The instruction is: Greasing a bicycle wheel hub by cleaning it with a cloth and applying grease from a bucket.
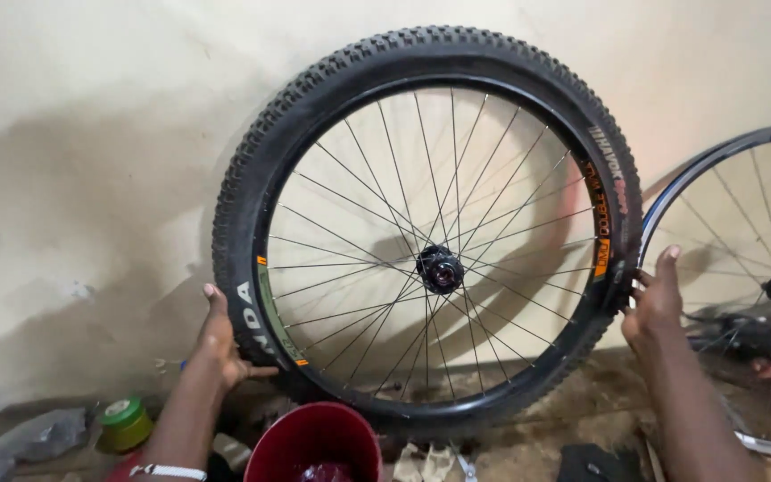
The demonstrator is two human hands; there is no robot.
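A knobby-tyred bicycle wheel point(427, 234) is standing upright against a pale wall point(91, 134), and both hands are holding it by the tyre. The left hand point(221, 344) is lying spread against the lower left sidewall, thumb hooking toward the rim. The right hand point(654, 301) is pressing flat on the right edge, fingers open. A second wheel point(742, 268) with a sprocket cluster is leaning just beside the right hand, crowding that side. A red bucket point(314, 444) is sitting directly below the tyre, a green-lidded jar point(124, 423) is resting at lower left on the dirty floor point(582, 411), near a crumpled plastic bag point(24, 442).
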